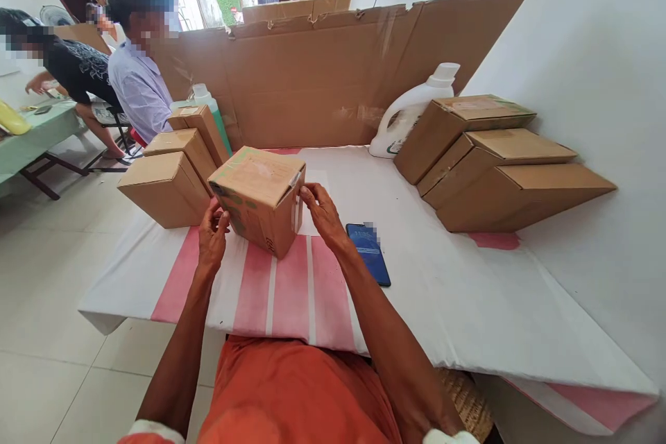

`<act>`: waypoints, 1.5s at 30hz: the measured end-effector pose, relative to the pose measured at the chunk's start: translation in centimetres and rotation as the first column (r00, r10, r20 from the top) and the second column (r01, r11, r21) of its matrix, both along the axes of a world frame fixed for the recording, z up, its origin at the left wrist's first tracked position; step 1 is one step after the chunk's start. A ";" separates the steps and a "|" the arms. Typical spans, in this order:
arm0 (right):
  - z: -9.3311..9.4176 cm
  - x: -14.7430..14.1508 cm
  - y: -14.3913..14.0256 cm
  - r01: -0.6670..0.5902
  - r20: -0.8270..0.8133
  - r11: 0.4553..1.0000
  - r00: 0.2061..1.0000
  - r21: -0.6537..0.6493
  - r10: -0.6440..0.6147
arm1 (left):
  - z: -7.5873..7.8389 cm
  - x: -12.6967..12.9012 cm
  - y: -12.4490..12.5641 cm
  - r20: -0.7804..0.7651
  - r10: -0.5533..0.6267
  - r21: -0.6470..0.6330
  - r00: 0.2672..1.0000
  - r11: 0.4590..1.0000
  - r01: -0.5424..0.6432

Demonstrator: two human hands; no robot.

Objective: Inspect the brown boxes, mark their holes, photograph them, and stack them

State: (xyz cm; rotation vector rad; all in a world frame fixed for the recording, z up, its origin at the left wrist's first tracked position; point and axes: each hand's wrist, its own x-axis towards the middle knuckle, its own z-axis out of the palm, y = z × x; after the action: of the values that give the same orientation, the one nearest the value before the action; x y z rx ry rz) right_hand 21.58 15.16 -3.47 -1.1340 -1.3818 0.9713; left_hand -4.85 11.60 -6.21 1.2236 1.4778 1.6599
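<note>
A brown cardboard box (pixel 260 201) with faded green print on its top and side is turned at an angle near the middle of the table, between my hands. My left hand (pixel 212 236) grips its left side, fingers curled and partly hidden at the box's edge. Against the right side, my right hand (pixel 322 211) presses with bent fingers near a corner with a pale label or tape. The box's top looks closed. Just right of my right forearm lies a phone (pixel 368 254) with a lit blue screen.
Cardboard boxes (pixel 161 187) stand in a row at left, beside a bottle of green liquid (pixel 216 118). More boxes (pixel 479 198) lean at right by a white jug (pixel 416 107). A cardboard partition (pixel 312 83) closes the back. Other people (pixel 138 76) sit beyond the table (pixel 442 305) at left.
</note>
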 end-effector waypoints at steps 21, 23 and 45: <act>-3.2 2.5 -5.0 -0.074 -0.168 0.953 0.985 -0.292 0.025 | 3.7 3.3 -7.1 -0.239 -0.155 -0.151 0.958 0.981 0.121; -3.2 2.8 -6.5 -0.127 -0.223 0.938 0.973 -0.322 0.056 | 5.0 4.2 -8.7 -0.266 -0.186 -0.149 0.946 0.977 0.150; -4.4 5.0 -18.6 -0.428 -0.437 0.828 0.863 -0.362 0.255 | 3.2 5.5 -6.3 0.289 -0.373 -0.069 0.881 0.910 0.408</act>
State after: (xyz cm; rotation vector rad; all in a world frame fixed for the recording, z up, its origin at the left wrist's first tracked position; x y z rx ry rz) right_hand 26.57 -3.42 -7.85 -0.9614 -1.0927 1.7513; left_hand 0.66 5.33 -3.00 1.0880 1.0666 1.3704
